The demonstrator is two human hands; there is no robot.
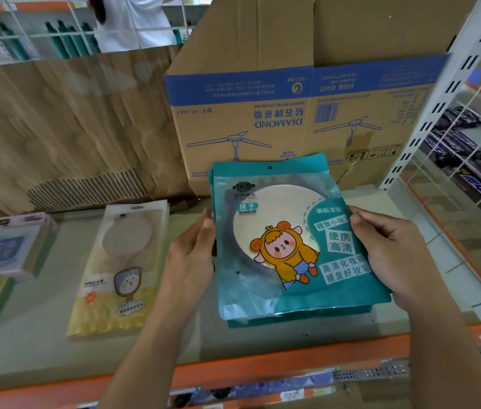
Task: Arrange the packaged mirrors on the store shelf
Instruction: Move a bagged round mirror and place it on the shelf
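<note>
"MIRROR" and "镜子" are printed in white on the top teal mirror packet [286,240], beside a cartoon figure in a yellow horned hood; "便携" and "高清" are read on its right half. The packet is laid face up on a stack of like teal packets on the right part of the shelf [56,343], its long axis run from near to far, the hang-hole end farthest and leaned slightly left. The left hand [192,252] is held edge-on, its grip spread, straight fingers pressed against the stack's left edge. The right edge is pinched by the right hand [386,246], thumb on top. Behind, "DIAMOND" is seen upside down on a cardboard box [263,119] with fan drawings. A yellow mirror packet [118,267] is laid to the left.
</note>
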